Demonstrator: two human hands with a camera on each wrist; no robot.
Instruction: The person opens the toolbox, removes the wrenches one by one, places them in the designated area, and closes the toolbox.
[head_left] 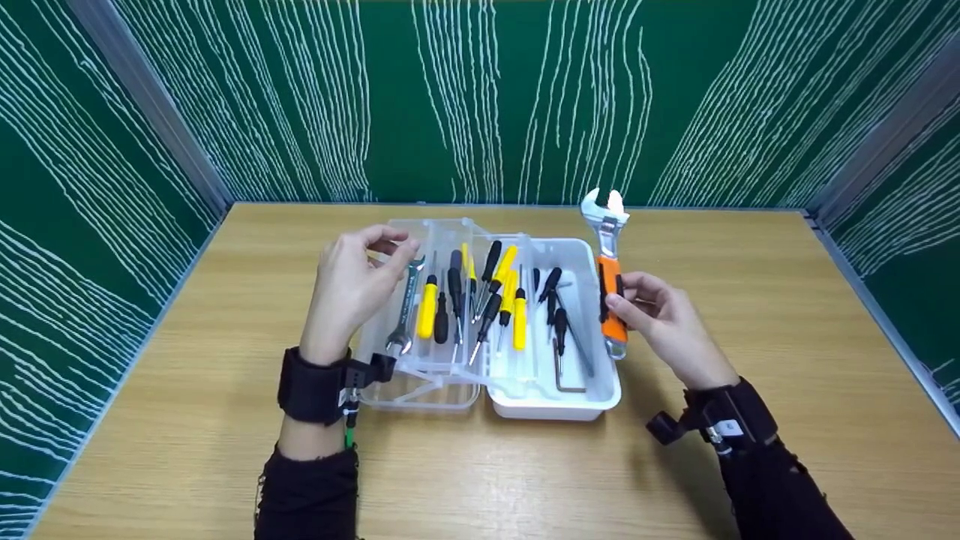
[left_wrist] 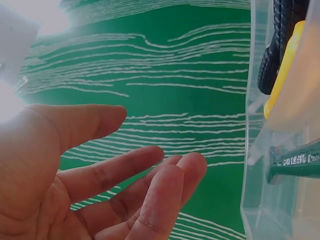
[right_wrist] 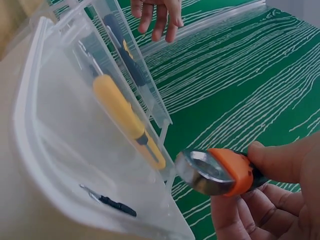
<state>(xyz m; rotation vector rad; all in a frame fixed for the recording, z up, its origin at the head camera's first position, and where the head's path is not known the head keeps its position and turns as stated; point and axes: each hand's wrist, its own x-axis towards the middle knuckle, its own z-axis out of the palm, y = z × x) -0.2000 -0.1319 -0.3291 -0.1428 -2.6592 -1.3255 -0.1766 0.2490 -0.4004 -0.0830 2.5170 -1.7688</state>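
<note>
Nothing is legible, only blurred lettering [left_wrist: 301, 158] on the spanner [head_left: 408, 304].

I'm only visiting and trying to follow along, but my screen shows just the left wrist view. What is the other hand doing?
Observer: The right hand grips an adjustable wrench by its orange-and-black handle.

Visitor: Oh! And that greenish bar at my right edge?

Observer: The head view shows both its ends: it is a double-ended spanner, lying leftmost among the tools in the clear tray.

Visitor: Is anything past that tray?

Observer: Yes, in the head view a white box sits just to its right, with black-handled tools inside.
</note>
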